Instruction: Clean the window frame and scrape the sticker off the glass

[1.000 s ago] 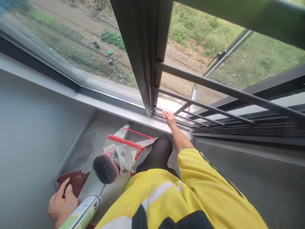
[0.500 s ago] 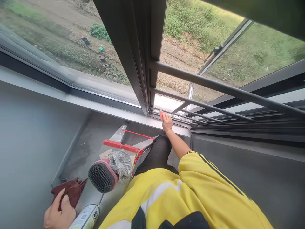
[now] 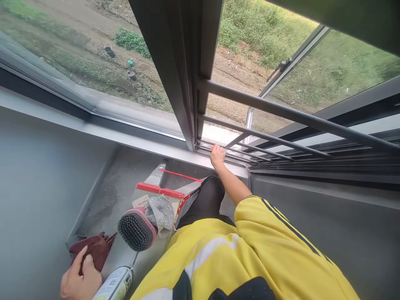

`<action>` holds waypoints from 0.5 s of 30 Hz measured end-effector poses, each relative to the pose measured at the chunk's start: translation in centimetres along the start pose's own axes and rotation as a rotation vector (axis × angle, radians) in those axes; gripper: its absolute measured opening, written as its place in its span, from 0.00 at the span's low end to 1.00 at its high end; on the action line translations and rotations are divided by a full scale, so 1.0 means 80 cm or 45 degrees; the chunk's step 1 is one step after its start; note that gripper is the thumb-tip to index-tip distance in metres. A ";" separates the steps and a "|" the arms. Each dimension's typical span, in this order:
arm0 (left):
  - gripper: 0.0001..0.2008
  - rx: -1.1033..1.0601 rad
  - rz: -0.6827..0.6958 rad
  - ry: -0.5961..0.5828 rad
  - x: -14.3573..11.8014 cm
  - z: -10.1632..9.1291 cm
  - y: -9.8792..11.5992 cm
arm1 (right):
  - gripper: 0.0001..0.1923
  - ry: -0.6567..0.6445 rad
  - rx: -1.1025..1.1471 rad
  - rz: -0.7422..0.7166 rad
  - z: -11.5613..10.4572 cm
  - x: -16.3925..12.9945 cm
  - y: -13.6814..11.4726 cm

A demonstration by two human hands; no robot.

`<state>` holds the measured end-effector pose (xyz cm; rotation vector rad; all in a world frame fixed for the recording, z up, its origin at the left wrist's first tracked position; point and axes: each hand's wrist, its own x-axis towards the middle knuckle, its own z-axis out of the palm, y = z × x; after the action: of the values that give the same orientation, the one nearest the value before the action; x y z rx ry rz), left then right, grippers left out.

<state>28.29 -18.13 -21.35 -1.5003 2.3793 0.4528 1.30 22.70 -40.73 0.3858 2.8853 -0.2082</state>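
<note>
My right hand point(image 3: 218, 156) reaches down to the window track point(image 3: 231, 157), its fingers closed round a small red scraper-like tool point(image 3: 213, 147). Most of the tool is hidden by the fingers. At the lower left, my left hand point(image 3: 79, 277) is closed on a maroon cloth point(image 3: 98, 252), with thumb and forefinger showing and the other fingers out of sight. Right beside that hand lies a spray can point(image 3: 115, 283). On the stepladder's top point(image 3: 125, 256) sit a pink scrub brush point(image 3: 137, 229) with grey bristles up and a crumpled grey knitted glove or cloth point(image 3: 160, 214).
Dark bars point(image 3: 281, 110) cross the window opening above my right hand. A thick frame post point(image 3: 175, 75) stands left of it. The stepladder's red-edged step point(image 3: 159, 190) is by my knee point(image 3: 212, 191). A white sill point(image 3: 134, 146) runs along the wall.
My right hand has shifted slightly up and left along the track, and its wrist has turned, covering more of the red tool. My left hand keeps its hold on the cloth.
</note>
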 end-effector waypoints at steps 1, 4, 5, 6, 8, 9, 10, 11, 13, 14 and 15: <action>0.42 0.004 0.002 0.002 0.001 0.000 0.000 | 0.24 -0.045 -0.019 -0.002 -0.004 0.004 -0.004; 0.42 0.009 -0.004 -0.008 0.004 0.001 -0.003 | 0.23 -0.153 -0.046 0.015 -0.012 0.017 -0.016; 0.43 0.008 -0.004 -0.011 0.005 0.002 -0.004 | 0.23 -0.175 -0.047 0.032 -0.013 0.021 -0.019; 0.43 0.006 -0.006 -0.017 0.006 0.002 -0.006 | 0.22 -0.190 -0.045 0.053 -0.014 0.024 -0.022; 0.43 -0.002 -0.005 -0.017 0.008 0.003 -0.007 | 0.22 -0.210 -0.040 0.098 -0.014 0.029 -0.027; 0.42 -0.008 0.004 -0.012 0.009 0.004 -0.008 | 0.22 -0.219 -0.036 0.121 -0.013 0.031 -0.030; 0.42 -0.013 0.016 -0.008 0.009 0.004 -0.009 | 0.22 -0.226 -0.031 0.142 -0.013 0.033 -0.032; 0.41 -0.017 0.028 -0.003 0.009 0.005 -0.009 | 0.22 -0.232 -0.026 0.160 -0.014 0.034 -0.035; 0.40 -0.024 0.059 0.011 0.010 0.006 -0.011 | 0.23 -0.247 -0.016 0.189 -0.017 0.036 -0.039; 0.39 -0.032 0.079 0.018 0.010 0.007 -0.012 | 0.23 -0.258 -0.012 0.198 -0.019 0.036 -0.040; 0.38 -0.049 0.093 0.034 0.011 0.008 -0.014 | 0.23 -0.272 -0.009 0.205 -0.024 0.036 -0.041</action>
<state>28.95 -19.04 -22.42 -1.4476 2.4661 0.5015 -2.70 20.55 -39.23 0.5557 2.6305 -0.1984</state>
